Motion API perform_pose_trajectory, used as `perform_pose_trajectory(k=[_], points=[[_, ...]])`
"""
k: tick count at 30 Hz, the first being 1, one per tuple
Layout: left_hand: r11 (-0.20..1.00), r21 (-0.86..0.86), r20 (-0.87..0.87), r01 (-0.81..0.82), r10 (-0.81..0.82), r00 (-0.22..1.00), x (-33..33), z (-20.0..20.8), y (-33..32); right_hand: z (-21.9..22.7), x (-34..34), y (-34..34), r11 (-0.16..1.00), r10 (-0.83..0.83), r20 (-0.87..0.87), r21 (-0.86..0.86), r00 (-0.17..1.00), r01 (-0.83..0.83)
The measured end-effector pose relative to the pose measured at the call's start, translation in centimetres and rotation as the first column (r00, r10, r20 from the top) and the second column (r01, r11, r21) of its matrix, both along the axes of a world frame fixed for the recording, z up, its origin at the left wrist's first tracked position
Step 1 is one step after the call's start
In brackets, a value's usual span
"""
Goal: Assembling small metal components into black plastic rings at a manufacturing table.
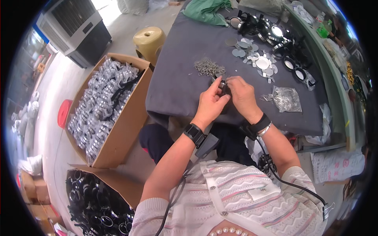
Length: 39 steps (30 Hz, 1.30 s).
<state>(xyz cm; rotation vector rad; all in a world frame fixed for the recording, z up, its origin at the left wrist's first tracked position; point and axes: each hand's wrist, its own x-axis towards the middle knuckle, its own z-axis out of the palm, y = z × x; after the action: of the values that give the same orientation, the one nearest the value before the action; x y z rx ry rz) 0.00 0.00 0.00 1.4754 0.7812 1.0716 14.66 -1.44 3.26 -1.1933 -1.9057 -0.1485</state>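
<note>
Both hands are pinching one small dark ring (223, 84) together, left hand (211, 103) bracing, right hand (241, 95) pressing; best keeping it low over the grey table (181, 74), near the clip pile (208, 67)

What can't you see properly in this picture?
Head view only:
- The small dark part held between the left hand and right hand: fingers cover most of it, so its shape is unclear.
- The pile of tiny metal pieces on the grey table: too small to tell apart.
- The box of black rings: cut off by the lower edge.
- The clear bag: contents blurred by glare.
</note>
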Motion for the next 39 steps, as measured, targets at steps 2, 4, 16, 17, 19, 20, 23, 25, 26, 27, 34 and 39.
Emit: perform_pose_trajectory(k=[2,4,16,17,19,20,23,25,26,27,34,39], points=[[1.000,-0.029,0.005,0.006,-0.006,1.000,0.0,0.5,-0.3,0.4,-0.2,-0.4,0.999,-0.013,-0.056,-0.044,0.998,0.011],[1.000,-0.006,0.000,-0.007,0.007,1.000,-0.1,0.0,0.1,0.2,-0.4,-0.1,1.000,-0.003,-0.056,-0.024,0.998,0.002],[1.000,-0.008,-0.002,-0.008,0.008,1.000,-0.2,0.1,-0.1,0.3,0.0,-0.1,0.999,0.009,-0.006,-0.053,1.000,-0.009],[1.000,-0.001,-0.019,-0.014,0.014,1.000,-0.2,0.2,-0.1,0.2,0.1,-0.1,0.999,0.013,0.007,-0.047,1.000,-0.013],[1.000,0.010,-0.019,-0.026,0.026,0.999,-0.1,0.1,0.0,0.1,0.1,-0.2,0.999,0.029,0.014,-0.018,0.999,-0.029],[0.999,0.021,-0.020,-0.036,0.036,0.999,0.0,0.0,0.0,0.0,0.0,-0.2,0.999,0.044,0.020,0.012,0.999,-0.045],[1.000,-0.010,-0.032,-0.015,0.015,0.999,-0.2,0.1,0.0,-0.2,-0.1,-0.2,0.999,0.050,0.003,0.015,0.999,-0.050],[1.000,0.000,-0.033,-0.019,0.019,0.999,-0.2,0.2,0.0,-0.4,0.0,-0.1,0.998,0.061,-0.018,0.025,0.998,-0.061],[1.000,0.007,-0.036,-0.024,0.024,0.999,-0.2,0.3,0.0,-0.4,0.1,0.0,0.997,0.074,-0.042,0.032,0.996,-0.072],[1.000,0.009,-0.034,-0.021,0.022,0.999,-0.1,0.4,0.0,-0.4,0.2,0.0,0.997,0.071,-0.040,0.034,0.997,-0.070],[0.998,0.025,-0.025,-0.066,0.067,0.997,0.1,0.2,0.2,0.4,0.3,-0.1,0.995,0.102,0.021,-0.008,0.995,-0.102],[0.974,0.059,-0.041,-0.217,0.220,0.975,0.7,0.1,0.1,1.4,2.2,1.5,0.947,0.110,-0.206,-0.274,0.972,-0.165]])
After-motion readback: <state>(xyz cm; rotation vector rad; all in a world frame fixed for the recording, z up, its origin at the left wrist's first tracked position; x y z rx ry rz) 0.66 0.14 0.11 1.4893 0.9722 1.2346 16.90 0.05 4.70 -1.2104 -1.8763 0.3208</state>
